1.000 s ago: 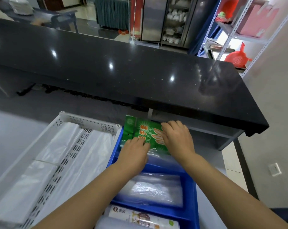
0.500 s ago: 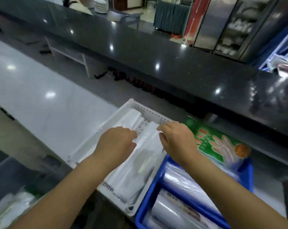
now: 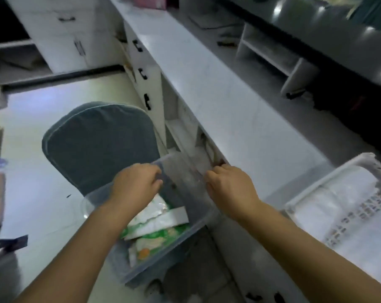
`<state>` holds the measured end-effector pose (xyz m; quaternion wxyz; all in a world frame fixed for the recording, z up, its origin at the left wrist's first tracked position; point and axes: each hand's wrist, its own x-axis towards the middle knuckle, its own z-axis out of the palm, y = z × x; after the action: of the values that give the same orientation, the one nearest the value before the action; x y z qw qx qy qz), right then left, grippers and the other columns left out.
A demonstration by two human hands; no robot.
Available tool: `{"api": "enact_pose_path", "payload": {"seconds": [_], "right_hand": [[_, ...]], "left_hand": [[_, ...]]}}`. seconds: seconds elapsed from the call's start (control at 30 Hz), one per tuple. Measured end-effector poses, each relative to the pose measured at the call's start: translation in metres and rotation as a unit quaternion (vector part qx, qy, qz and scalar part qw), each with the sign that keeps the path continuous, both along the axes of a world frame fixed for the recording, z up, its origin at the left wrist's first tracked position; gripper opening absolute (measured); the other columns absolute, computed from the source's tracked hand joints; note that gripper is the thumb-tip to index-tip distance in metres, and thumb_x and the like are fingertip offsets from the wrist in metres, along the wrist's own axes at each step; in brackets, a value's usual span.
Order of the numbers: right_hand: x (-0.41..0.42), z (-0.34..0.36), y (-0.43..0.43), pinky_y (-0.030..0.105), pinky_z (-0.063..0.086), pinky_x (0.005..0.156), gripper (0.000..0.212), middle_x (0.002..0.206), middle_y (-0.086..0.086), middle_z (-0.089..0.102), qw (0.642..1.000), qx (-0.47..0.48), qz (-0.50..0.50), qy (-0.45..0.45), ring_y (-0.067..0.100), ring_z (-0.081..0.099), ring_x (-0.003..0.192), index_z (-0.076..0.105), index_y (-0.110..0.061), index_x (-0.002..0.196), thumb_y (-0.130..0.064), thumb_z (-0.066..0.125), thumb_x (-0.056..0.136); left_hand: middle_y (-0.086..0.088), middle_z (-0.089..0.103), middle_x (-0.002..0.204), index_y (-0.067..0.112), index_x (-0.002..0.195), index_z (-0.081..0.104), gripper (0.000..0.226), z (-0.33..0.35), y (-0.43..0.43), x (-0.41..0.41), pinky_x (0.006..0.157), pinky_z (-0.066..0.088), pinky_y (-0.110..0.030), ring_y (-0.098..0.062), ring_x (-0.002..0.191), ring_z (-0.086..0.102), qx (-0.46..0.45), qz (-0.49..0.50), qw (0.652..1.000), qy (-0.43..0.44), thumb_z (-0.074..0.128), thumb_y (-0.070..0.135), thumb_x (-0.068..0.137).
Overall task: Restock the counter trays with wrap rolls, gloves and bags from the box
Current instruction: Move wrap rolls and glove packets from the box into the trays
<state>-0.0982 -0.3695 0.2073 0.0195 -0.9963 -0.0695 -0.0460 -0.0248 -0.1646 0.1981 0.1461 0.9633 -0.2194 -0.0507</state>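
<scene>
A clear plastic box (image 3: pixel 183 184) stands on a chair below the counter edge. Inside it lie green and white glove packs (image 3: pixel 156 239) and a flat white pack (image 3: pixel 163 219). My left hand (image 3: pixel 137 184) hovers over the box's far end with its fingers loosely curled, and it holds nothing. My right hand (image 3: pixel 229 189) is beside the box's right rim at the counter edge, fingers loosely curled and empty. At the right edge the white slotted tray (image 3: pixel 312 193) holds clear plastic bags (image 3: pixel 349 193). The view is blurred.
A grey padded chair (image 3: pixel 97 145) carries the box. The long white counter (image 3: pixel 229 106) runs up the middle, with drawers with black handles (image 3: pixel 145 101) on its near face. The pale floor (image 3: pixel 32 171) lies to the left.
The view has swung left from the trays to the box on the chair. Both hands have left the green glove pack and the trays and now hang over the box, empty.
</scene>
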Motion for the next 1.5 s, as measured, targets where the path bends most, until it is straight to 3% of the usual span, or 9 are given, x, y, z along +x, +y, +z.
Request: {"api": "enact_pose_path", "payload": {"seconds": [0.43, 0.5, 0.53, 0.73, 0.87, 1.0, 1.23, 1.33, 1.5], "right_hand": [[0.073, -0.187, 0.058, 0.017, 0.029, 0.028, 0.030, 0.043, 0.006, 0.057, 0.970, 0.006, 0.015, 0.241, 0.023, 0.052, 0.033, 0.059, -0.014, 0.050, -0.010, 0.087, 0.042], [0.079, -0.223, 0.056, 0.027, 0.046, 0.045, 0.009, 0.073, 0.011, 0.069, 0.954, -0.005, 0.014, 0.299, 0.028, 0.065, 0.060, 0.066, -0.011, 0.077, -0.015, 0.071, 0.072], [0.082, -0.242, 0.054, 0.032, 0.050, 0.057, 0.013, 0.089, 0.013, 0.070, 0.943, -0.006, 0.010, 0.331, 0.031, 0.066, 0.075, 0.065, -0.010, 0.092, -0.016, 0.058, 0.083], [0.115, -0.311, 0.068, 0.037, 0.050, 0.084, 0.027, 0.115, 0.011, 0.064, 0.892, 0.016, 0.028, 0.451, 0.031, 0.061, 0.104, 0.060, -0.015, 0.113, -0.018, 0.052, 0.087], [0.145, -0.352, 0.091, 0.032, 0.049, 0.081, 0.025, 0.112, 0.009, 0.064, 0.914, 0.063, 0.031, 0.400, 0.028, 0.059, 0.103, 0.065, -0.014, 0.107, -0.011, 0.052, 0.085], [0.170, -0.389, 0.116, 0.036, 0.050, 0.070, 0.027, 0.093, 0.017, 0.066, 0.931, 0.074, 0.140, 0.328, 0.035, 0.061, 0.088, 0.067, -0.002, 0.094, 0.004, 0.065, 0.067], [0.175, -0.431, 0.128, 0.028, 0.053, 0.074, 0.055, 0.101, 0.006, 0.069, 0.930, -0.017, 0.253, 0.267, 0.024, 0.065, 0.091, 0.067, -0.015, 0.098, -0.026, 0.084, 0.047], [0.182, -0.430, 0.125, 0.025, 0.050, 0.058, 0.040, 0.083, 0.005, 0.069, 0.939, -0.018, 0.256, 0.231, 0.024, 0.065, 0.072, 0.069, -0.013, 0.086, -0.014, 0.083, 0.048], [0.192, -0.404, 0.118, 0.022, 0.041, 0.042, 0.027, 0.054, 0.002, 0.062, 0.947, 0.020, 0.238, 0.217, 0.022, 0.056, 0.046, 0.067, -0.015, 0.062, -0.001, 0.076, 0.041]], "left_hand": [[-0.005, 0.069, 0.100, 0.023, 0.102, 0.067, 0.022, -0.126, 0.128, 0.048, 0.068, 0.052, -0.034, -0.028, 0.088, 0.063, 0.059, 0.109, 0.982, 0.145, 0.056, 0.029, 0.085], [-0.004, 0.069, 0.096, 0.022, 0.100, 0.067, 0.021, -0.146, 0.131, 0.046, 0.067, 0.053, -0.034, -0.025, 0.084, 0.063, 0.077, 0.112, 0.976, 0.172, 0.054, 0.029, 0.085], [-0.003, 0.069, 0.094, 0.022, 0.100, 0.066, 0.021, -0.156, 0.132, 0.046, 0.065, 0.053, -0.033, -0.024, 0.083, 0.063, 0.086, 0.119, 0.973, 0.179, 0.054, 0.029, 0.086], [-0.001, 0.072, 0.094, 0.022, 0.099, 0.067, 0.019, -0.207, 0.134, 0.046, 0.067, 0.053, -0.032, -0.022, 0.084, 0.065, 0.100, 0.189, 0.950, 0.229, 0.058, 0.029, 0.084], [-0.002, 0.072, 0.096, 0.021, 0.102, 0.068, 0.021, -0.237, 0.130, 0.053, 0.070, 0.052, -0.031, -0.022, 0.086, 0.065, 0.101, 0.187, 0.946, 0.245, 0.059, 0.029, 0.084], [-0.006, 0.072, 0.097, 0.017, 0.101, 0.068, 0.024, -0.261, 0.125, 0.061, 0.073, 0.053, -0.035, -0.026, 0.089, 0.066, 0.092, 0.176, 0.949, 0.245, 0.059, 0.031, 0.084], [-0.006, 0.073, 0.091, 0.016, 0.097, 0.070, 0.025, -0.286, 0.132, 0.062, 0.069, 0.053, -0.034, -0.026, 0.085, 0.067, 0.100, 0.163, 0.950, 0.248, 0.053, 0.029, 0.083], [-0.008, 0.074, 0.073, 0.012, 0.081, 0.073, 0.024, -0.288, 0.137, 0.058, 0.056, 0.056, -0.034, -0.027, 0.066, 0.068, 0.101, 0.153, 0.955, 0.232, 0.055, 0.024, 0.070], [-0.007, 0.075, 0.078, 0.012, 0.082, 0.073, 0.018, -0.278, 0.140, 0.054, 0.061, 0.057, -0.035, -0.026, 0.067, 0.069, 0.105, 0.150, 0.955, 0.235, 0.059, 0.020, 0.074]]}}
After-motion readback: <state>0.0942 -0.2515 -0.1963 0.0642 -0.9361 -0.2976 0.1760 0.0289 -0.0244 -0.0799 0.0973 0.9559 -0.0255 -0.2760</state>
